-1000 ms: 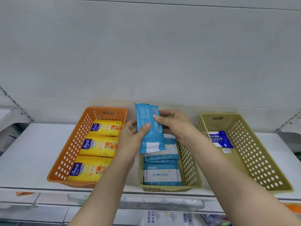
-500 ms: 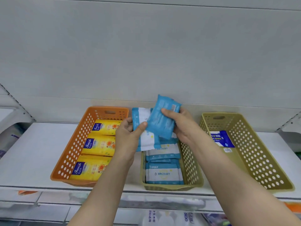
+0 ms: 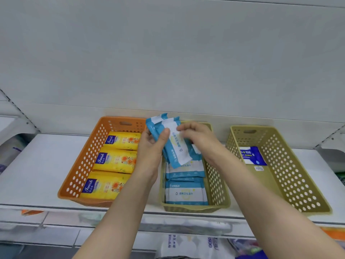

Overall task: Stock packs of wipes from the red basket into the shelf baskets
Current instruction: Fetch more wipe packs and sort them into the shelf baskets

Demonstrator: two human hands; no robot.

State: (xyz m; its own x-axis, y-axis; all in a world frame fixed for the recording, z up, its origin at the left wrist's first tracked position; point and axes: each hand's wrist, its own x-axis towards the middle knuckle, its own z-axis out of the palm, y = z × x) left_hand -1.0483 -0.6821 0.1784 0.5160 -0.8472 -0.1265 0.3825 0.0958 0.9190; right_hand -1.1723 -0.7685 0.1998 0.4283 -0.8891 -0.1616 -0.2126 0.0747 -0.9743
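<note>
Wipes packs (image 3: 174, 144), blue and white, are held fanned above the far end of the middle basket (image 3: 217, 186), whereas half a second ago the right hand was drawing one pack off toward 1 o'clock; now that pack lies back against the other, printed side up and slanting down toward 5 o'clock. The left hand (image 3: 152, 148) grips the packs from 9 o'clock, its thumb pressed across the front pack and its fingers curled behind. The right hand (image 3: 197, 139) has come in from 3 o'clock with bent fingers, its fingertips touching the upper edge of the front pack; whether it pinches the pack I cannot tell. Both forearms reach up from 6 o'clock over the shelf (image 3: 37, 171) edge. Beneath the held packs, more blue wipes (image 3: 185, 193) lie stacked flat in the middle basket. At 9 o'clock the orange basket (image 3: 84, 165) holds three yellow packs (image 3: 115, 160) in a row. At 3 o'clock the tan basket (image 3: 291, 174) holds one dark blue pack (image 3: 253, 155) at its far end.
</note>
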